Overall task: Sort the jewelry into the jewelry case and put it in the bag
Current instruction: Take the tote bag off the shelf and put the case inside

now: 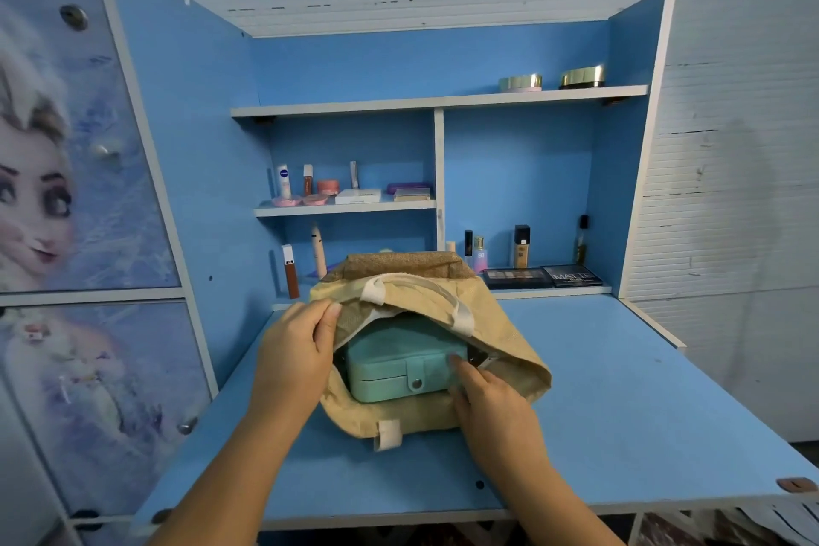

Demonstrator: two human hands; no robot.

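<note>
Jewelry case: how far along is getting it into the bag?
Done: the teal rectangular jewelry case is closed, snap fastened, in the mouth of the beige woven fabric bag. In hand: left hand pinches the bag's upper rim open; fingers of the right hand touch its right end. Left: its front still shows; push it fully in.

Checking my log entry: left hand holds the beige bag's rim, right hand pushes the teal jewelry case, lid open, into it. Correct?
One error: the head view shows the jewelry case closed, its snap tab down. The left hand does hold the bag rim up, and the right hand touches its end.
</note>
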